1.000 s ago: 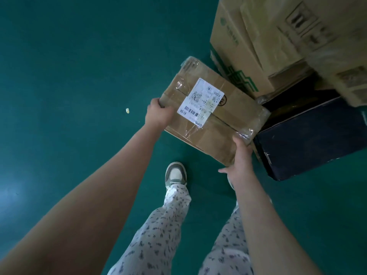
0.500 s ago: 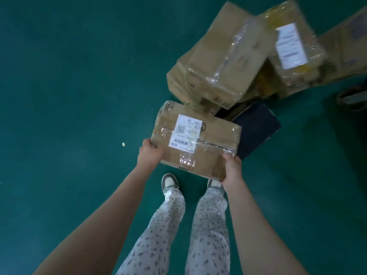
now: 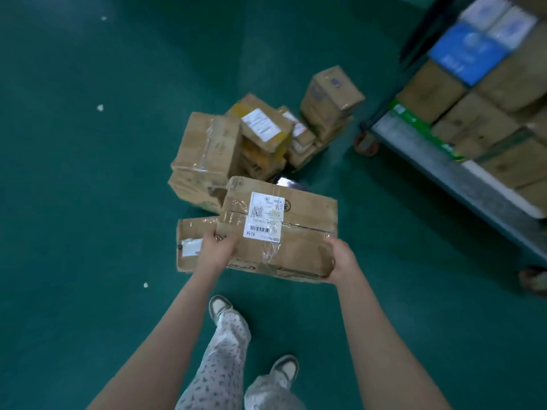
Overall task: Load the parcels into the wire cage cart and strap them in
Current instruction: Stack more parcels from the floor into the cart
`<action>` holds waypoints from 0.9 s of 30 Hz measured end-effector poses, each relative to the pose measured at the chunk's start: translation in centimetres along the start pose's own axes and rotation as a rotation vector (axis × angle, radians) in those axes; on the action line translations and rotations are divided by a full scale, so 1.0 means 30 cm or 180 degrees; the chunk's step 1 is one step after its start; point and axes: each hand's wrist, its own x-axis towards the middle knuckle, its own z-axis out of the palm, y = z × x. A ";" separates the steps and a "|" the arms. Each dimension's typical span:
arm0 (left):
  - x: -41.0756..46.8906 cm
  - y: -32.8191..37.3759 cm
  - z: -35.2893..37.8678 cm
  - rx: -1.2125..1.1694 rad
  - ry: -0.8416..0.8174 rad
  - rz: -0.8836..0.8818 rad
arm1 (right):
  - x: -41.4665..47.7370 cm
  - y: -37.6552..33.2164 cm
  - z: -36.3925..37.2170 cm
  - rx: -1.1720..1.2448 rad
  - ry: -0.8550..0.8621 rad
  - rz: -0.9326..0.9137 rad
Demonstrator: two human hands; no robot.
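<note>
**Taped parcel held in both hands, clear of the floor**

The parcel (image 3: 278,229) is a flat brown carton bound with clear tape, held up in front of the person and roughly level, its long side running left to right. A white shipping label (image 3: 264,216) with a barcode and a small square code sits on its top face, left of centre. The left hand (image 3: 217,251) grips the near left corner, its fingers clamped on the cardboard there. The right hand (image 3: 340,261) holds the near right corner with its fingers wrapped under the carton (the tips are hidden beneath it).

Lower down and to the left, partly covered by the held parcel, a second carton (image 3: 189,247) lies on the floor with a white label on its side. Beyond both is a loose heap of cartons (image 3: 251,143) on the floor, several tilted against one another, two of them showing white labels.

To the right stands the cart (image 3: 438,161), its grey metal platform edge running diagonally across the view and a reddish caster (image 3: 366,143) under its near corner. Brown stacked boxes (image 3: 473,119) fill the platform, with blue-and-white boxes (image 3: 467,51) on top; this part is blurred.

The green floor (image 3: 88,187) carries a few small white scraps (image 3: 100,107). Below the arms are patterned trousers (image 3: 225,365) and two grey-and-white shoes (image 3: 219,306)
</note>
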 end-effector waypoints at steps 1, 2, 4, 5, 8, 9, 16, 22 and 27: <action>-0.060 0.033 0.033 -0.0043 -0.0075 0.0131 | -0.049 -0.027 -0.072 0.0080 -0.0033 -0.0060; -0.110 0.059 0.054 -0.0032 -0.0119 0.0240 | -0.086 -0.042 -0.127 0.0147 -0.0065 -0.0083; -0.225 0.117 0.106 0.0022 -0.0236 0.0532 | -0.188 -0.083 -0.257 0.0242 -0.0042 -0.0221; -0.275 0.143 0.134 0.0035 -0.0312 0.0691 | -0.240 -0.104 -0.319 0.0290 0.0004 -0.0288; -0.421 0.223 0.188 -0.0047 -0.0510 0.1120 | -0.379 -0.139 -0.472 0.0431 0.0119 -0.0597; -0.460 0.245 0.210 -0.0092 -0.0624 0.1234 | -0.424 -0.152 -0.517 0.0486 0.0178 -0.0745; -0.661 0.471 0.342 -0.0220 -0.1214 0.2046 | -0.658 -0.252 -0.735 0.1010 0.0724 -0.1580; -0.699 0.656 0.447 -0.0234 -0.1550 0.2330 | -0.753 -0.361 -0.820 0.1428 0.0999 -0.1896; -0.673 0.790 0.511 -0.0117 -0.1718 0.2456 | -0.750 -0.456 -0.825 0.1801 0.1137 -0.2040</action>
